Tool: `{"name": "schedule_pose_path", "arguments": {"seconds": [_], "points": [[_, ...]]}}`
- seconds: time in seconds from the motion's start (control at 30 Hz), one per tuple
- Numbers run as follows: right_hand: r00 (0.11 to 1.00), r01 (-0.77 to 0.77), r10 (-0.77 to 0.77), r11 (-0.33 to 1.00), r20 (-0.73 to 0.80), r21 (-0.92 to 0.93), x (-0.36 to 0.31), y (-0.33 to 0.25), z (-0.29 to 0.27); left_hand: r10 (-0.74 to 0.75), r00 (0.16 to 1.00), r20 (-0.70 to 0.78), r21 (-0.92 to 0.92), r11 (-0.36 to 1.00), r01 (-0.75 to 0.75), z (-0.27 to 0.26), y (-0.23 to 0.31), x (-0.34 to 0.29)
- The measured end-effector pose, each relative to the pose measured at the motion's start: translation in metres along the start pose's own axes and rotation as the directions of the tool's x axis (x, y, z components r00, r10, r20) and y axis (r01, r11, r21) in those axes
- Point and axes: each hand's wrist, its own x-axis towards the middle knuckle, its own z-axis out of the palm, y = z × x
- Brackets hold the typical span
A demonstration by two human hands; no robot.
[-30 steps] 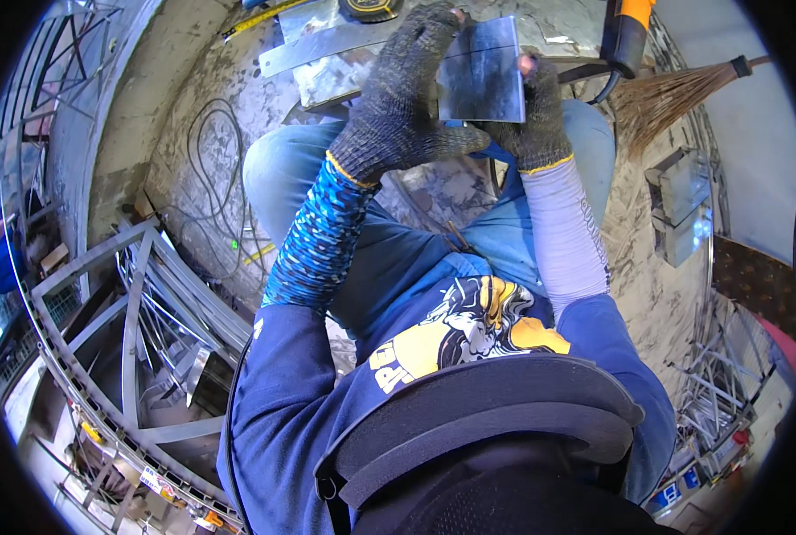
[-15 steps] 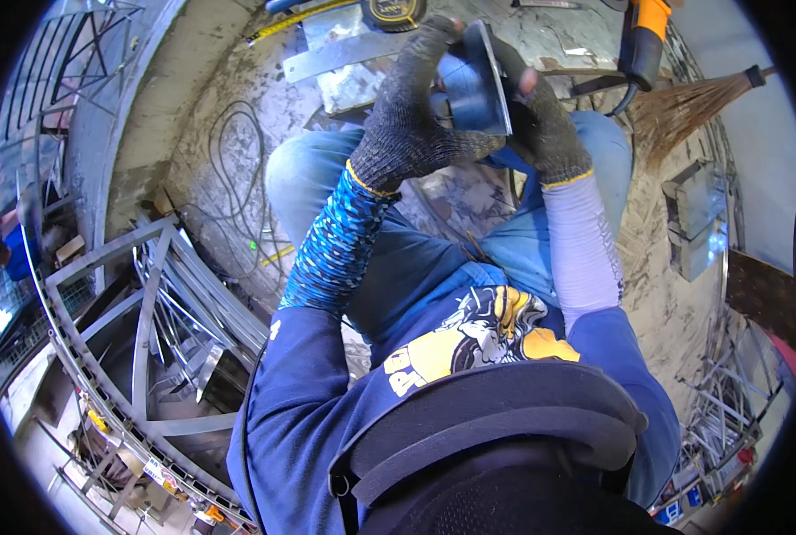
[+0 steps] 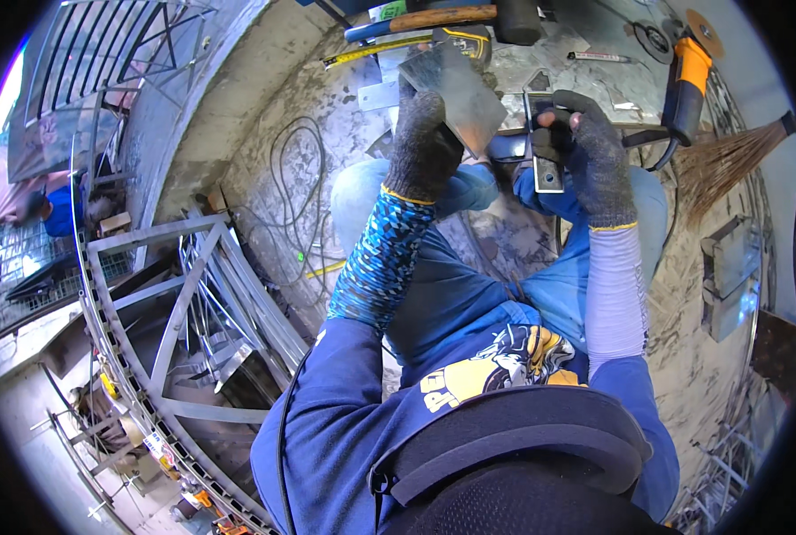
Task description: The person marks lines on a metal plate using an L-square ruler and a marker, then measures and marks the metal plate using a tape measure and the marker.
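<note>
My left hand (image 3: 420, 143), in a dark knit glove, grips a square grey metal plate (image 3: 456, 94) by its lower edge and holds it tilted above my knees. My right hand (image 3: 585, 147), also gloved, is closed near a small flat metal piece with a square cut-out (image 3: 545, 134) that lies by my right knee. I cannot tell whether the fingers hold that piece or only rest on it. I sit on a rough concrete floor (image 3: 327, 107) with both knees in blue trousers below the hands.
A wooden-handled hammer (image 3: 451, 16) and a yellow tape measure (image 3: 469, 40) lie ahead. An orange angle grinder (image 3: 688, 76) and a straw broom (image 3: 728, 160) are at the right. A welded metal frame (image 3: 184, 294) and cables (image 3: 295, 178) lie left. Another person in blue (image 3: 55, 209) stands far left.
Both hands moved forward and apart. The plate, earlier held flat between both hands, is now in the left hand alone and tilted; the right hand has dropped to the small metal piece.
</note>
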Motion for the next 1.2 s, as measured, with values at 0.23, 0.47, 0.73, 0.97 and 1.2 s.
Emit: {"name": "schedule_pose_path", "arguments": {"seconds": [0.23, 0.47, 0.73, 0.97, 1.2], "points": [[0.99, 0.054, -0.017, 0.963, 0.14, -0.264, -0.015, -0.01, 0.026, 0.3, 0.945, -0.126, 0.431, 0.875, -0.22, 0.023, 0.042, 0.015], [0.965, 0.155, -0.262, 0.657, -0.03, -0.738, -0.041, -0.009, 0.046, 0.33, 0.939, 0.094, 0.673, 0.674, -0.304, 0.055, 0.081, -0.002], [0.921, 0.193, -0.39, 0.465, -0.004, -0.864, -0.098, -0.016, 0.019, -0.047, 0.981, 0.187, 0.765, 0.633, -0.115, 0.09, 0.135, -0.046], [0.944, 0.139, -0.241, 0.911, -0.227, -0.388, -0.141, -0.024, -0.006, -0.151, 0.988, -0.031, -0.124, 0.982, 0.146, 0.069, 0.128, -0.088], [0.95, 0.186, -0.179, 0.983, -0.255, 0.002, -0.162, -0.013, 0.023, -0.454, 0.878, 0.154, -0.41, 0.779, 0.475, 0.07, 0.118, -0.122]]}}
